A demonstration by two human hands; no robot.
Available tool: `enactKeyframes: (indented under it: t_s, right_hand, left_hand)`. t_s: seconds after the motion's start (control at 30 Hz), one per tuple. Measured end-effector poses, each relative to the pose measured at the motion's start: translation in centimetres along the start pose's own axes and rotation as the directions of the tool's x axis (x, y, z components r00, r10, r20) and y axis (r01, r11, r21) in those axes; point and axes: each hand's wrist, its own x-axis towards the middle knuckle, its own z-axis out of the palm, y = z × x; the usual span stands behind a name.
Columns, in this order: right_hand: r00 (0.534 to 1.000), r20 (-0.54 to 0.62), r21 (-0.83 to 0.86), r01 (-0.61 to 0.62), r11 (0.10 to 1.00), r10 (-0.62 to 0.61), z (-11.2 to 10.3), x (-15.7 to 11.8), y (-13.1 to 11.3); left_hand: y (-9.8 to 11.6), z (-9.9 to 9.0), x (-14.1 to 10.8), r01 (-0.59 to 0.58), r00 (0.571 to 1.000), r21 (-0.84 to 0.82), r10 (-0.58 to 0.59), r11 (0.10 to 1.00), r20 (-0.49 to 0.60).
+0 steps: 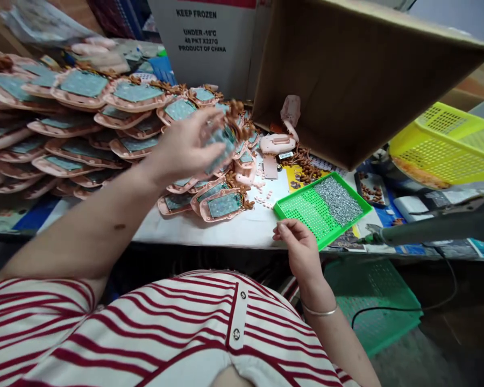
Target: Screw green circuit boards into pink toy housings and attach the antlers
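Observation:
My left hand [185,142] is closed round a pink plastic shell [221,148] with a blue-green panel and a brown curly part on top. Motion blurs this piece, which is held above the others. Beneath it, several similar half-shells [223,207] lie on the white work surface, panels facing up. My right hand [300,244] is at the near edge of a green perforated tray [296,212]. Its thumb and fingers are pinched together, and whatever lies between them is too small to make out. Many small silvery screws [339,201] fill the tray's far right part.
Stacked pink shells [80,88] crowd the left side. An open cardboard box [314,70] stands behind, with loose pink parts [278,142] and brown pieces [306,166] before it. At right are an electric screwdriver [435,226], a yellow basket [447,142] and, below, a green crate [371,301].

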Motion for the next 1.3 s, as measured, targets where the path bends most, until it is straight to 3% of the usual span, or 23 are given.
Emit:
enactKeyframes:
  t_s: [0.17, 0.3, 0.4, 0.53, 0.57, 0.63, 0.77, 0.87, 0.97, 1.07, 1.2, 1.3]
  right_hand:
    - [0.994, 0.111, -0.025, -0.016, 1.0, 0.019, 0.4, -0.8, 0.1]
    - [0.989, 0.147, -0.039, -0.008, 0.999, 0.014, 0.5, -0.8, 0.5]
    - [0.985, 0.173, -0.073, -0.003, 0.997, 0.016, 0.4, -0.8, 0.5]
    - [0.969, 0.242, -0.182, 0.102, 0.978, -0.056, 0.8, -0.8, -1.3]
    - [0.958, 0.271, -0.219, 0.157, 0.963, -0.095, 1.1, -0.5, -2.2]
    - [0.928, 0.326, -0.274, 0.276, 0.921, -0.181, 1.9, 0.7, -4.0]
    - [0.889, 0.298, -0.292, 0.432, 0.853, -0.349, 3.7, 7.1, -6.8]
    - [0.895, 0.215, -0.466, 0.445, 0.764, -0.39, 3.8, 14.7, -7.1]
    - [0.906, 0.025, -0.77, 0.287, 0.57, -0.422, 2.8, 22.2, -6.8]
    - [0.896, -0.096, -0.926, 0.08, 0.369, -0.434, 1.7, 27.4, -6.5]
    - [0.944, -0.159, -0.956, -0.074, 0.285, -0.288, 1.1, 30.5, -6.5]
    - [0.938, -0.158, -0.961, -0.075, 0.267, -0.307, 0.5, 30.9, -7.1]
  left_hand:
    - [-1.9, -4.4, 6.9, 0.001, 1.0, 0.011, -0.001, 1.0, 0.028]
    - [-2.8, -5.2, 9.1, -0.102, 0.994, 0.148, 0.107, 0.984, -0.028]
    - [-1.3, -4.6, 7.7, -0.169, 0.975, 0.377, 0.21, 0.911, -0.069]
    - [1.1, -2.1, 3.4, -0.136, 0.957, 0.677, 0.274, 0.724, -0.1]
    - [1.2, -1.0, 2.1, -0.164, 0.969, 0.686, 0.245, 0.709, -0.021]
    - [0.8, 1.9, -0.5, -0.276, 0.954, 0.623, 0.288, 0.732, 0.085]
    - [-1.3, 7.8, -5.6, -0.468, 0.883, 0.451, 0.391, 0.76, 0.259]
    - [-2.5, 9.9, -7.9, -0.53, 0.844, 0.351, 0.443, 0.772, 0.301]
    - [-2.9, 10.0, -8.6, -0.52, 0.841, 0.258, 0.434, 0.814, 0.324]
    - [-2.9, 9.4, -8.4, -0.52, 0.837, 0.181, 0.457, 0.835, 0.3]
    - [-2.9, 9.1, -8.1, -0.531, 0.828, 0.106, 0.49, 0.841, 0.272]
    - [-3.3, 9.1, -7.9, -0.519, 0.837, 0.09, 0.485, 0.85, 0.252]
